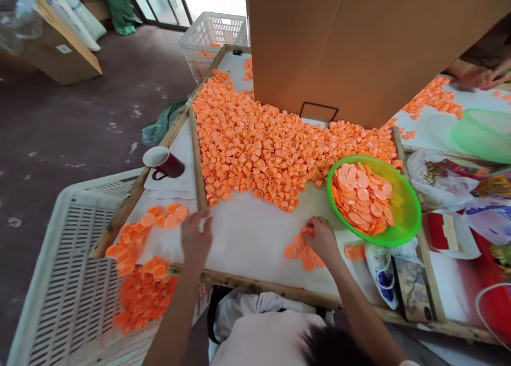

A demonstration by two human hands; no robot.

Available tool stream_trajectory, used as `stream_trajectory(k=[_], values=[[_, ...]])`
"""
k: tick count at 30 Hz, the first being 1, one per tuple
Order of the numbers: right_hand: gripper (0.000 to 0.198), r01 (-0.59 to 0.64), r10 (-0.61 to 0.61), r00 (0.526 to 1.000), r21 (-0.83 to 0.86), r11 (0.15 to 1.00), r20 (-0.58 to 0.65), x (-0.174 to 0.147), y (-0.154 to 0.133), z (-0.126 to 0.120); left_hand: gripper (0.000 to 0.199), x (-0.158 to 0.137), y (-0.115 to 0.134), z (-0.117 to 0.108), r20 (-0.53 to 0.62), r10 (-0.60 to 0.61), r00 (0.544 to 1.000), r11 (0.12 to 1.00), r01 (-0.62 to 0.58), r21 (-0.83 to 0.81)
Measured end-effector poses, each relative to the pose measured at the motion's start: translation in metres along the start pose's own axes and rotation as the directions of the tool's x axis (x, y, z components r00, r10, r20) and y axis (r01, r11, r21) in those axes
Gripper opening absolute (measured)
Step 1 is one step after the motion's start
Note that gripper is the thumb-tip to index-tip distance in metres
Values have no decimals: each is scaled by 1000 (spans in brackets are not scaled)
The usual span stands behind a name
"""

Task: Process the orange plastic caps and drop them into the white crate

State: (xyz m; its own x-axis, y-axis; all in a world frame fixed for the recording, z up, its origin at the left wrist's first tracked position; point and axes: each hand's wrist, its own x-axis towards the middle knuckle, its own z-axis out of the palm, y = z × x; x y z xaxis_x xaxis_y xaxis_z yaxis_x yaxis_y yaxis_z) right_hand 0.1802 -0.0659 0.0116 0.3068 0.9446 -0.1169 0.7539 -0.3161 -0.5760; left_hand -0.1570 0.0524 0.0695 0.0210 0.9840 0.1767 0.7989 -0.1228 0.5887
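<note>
My left hand (196,237) is over the wooden divider on the left of the table, fingers curled and a little apart, with nothing visible in them. Beside it, flat orange discs (172,216) lie on the left section and spill over the edge. My right hand (322,239) is at a small group of orange discs (304,252) on the white table, its fingertips closed on an orange disc (307,231). To its right a green bowl (409,217) holds many such discs. Beyond both hands spreads a large heap of small orange cups (255,142).
A cardboard box (339,47) stands behind the heap. A dark red mug (171,165) is at the left. Below left, a white crate (72,259) holds discs. A phone (412,289) and plastic bags (433,180) lie right. Another person's hands (479,77) show at upper right.
</note>
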Motion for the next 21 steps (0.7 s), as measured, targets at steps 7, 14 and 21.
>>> stream_trajectory(k=[7,14,21], values=[[18,-64,73,997,266,962,-25,-6,4,-12,31,40,30,71,-25,8,1000,991,-5,131],[28,-205,99,977,723,660,187,-8,-11,20,20,26,35,75,120,-74,990,996,81,-49],[37,-211,71,977,930,302,199,1,-55,28,30,-23,76,75,457,-141,878,563,450,-693]])
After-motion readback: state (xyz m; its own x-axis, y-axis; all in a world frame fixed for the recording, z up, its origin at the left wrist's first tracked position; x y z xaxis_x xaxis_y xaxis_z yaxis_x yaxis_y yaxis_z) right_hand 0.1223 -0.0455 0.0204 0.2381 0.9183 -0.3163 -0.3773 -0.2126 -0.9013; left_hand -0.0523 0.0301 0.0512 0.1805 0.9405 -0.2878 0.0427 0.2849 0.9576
